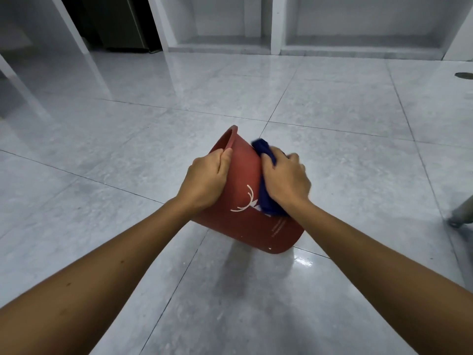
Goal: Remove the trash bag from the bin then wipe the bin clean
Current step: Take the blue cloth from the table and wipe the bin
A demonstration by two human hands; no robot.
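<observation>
Fingers (226, 156) of the left hand (204, 180) curl over the rim of the red bin (243, 226), which is tilted over the floor (332, 124). The right hand (284, 178) grips a blue cloth (267, 201) against the bin's outer wall. No bag shows, so removal looks done and wiping is under way.

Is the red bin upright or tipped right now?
Tipped. The red bin leans, rim up-left and base lower right, left hand gripping its rim.
</observation>
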